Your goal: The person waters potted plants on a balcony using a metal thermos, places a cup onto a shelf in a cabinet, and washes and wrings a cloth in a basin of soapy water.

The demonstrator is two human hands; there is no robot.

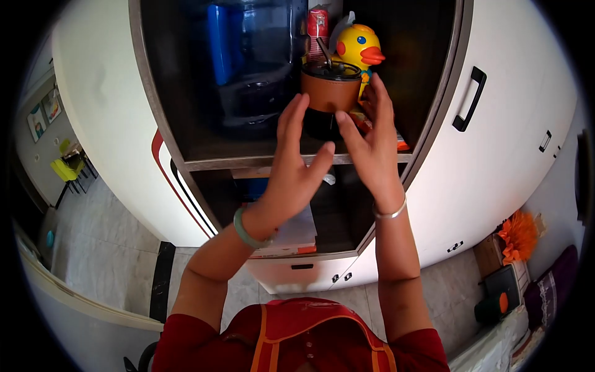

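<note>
A brown cup-like container (331, 93) with a black lid, a black lower part and a slanted thin metal piece on top stands upright on the cabinet shelf. My left hand (297, 161) is open at its lower left, fingertips close to its side. On the other side my right hand (375, 139) is also open, its thumb in front of the container and its fingers spread to the right. Whether either hand touches it I cannot tell. Directly behind is a yellow toy duck (358, 46) with a red-orange beak, partly covered by the container.
A large blue water bottle (260, 74) fills the shelf's left side. A stack of red cups (318, 25) stands at the back. The shelf's front edge (248, 163) runs beneath; papers (294, 232) lie in the lower compartment. White doors flank the cabinet, one with a black handle (469, 99).
</note>
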